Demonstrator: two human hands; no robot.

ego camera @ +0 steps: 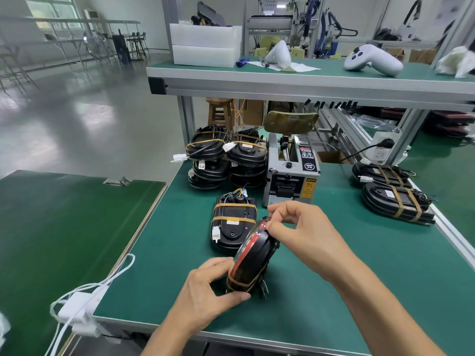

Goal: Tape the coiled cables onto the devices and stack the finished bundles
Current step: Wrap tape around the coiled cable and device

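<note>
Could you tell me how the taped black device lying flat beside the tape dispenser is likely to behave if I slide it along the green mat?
The taped black oval device lies flat on its broad face, so it should probably slide rather than roll or tip. Its moulded shell looks rigid, so it likely won't flex. The white connector at its side seems to hang loose from the tan tape bands and might snag.

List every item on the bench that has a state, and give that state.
held device: tilted on edge, one tape band at its lower end
left hand: grips its lower end
right hand: pinches its top edge
taped device: flat, two bands on
two stacks: taped bundles piled
tape dispenser: upright
two bundles at right: flat, taped
plug: in socket
</note>
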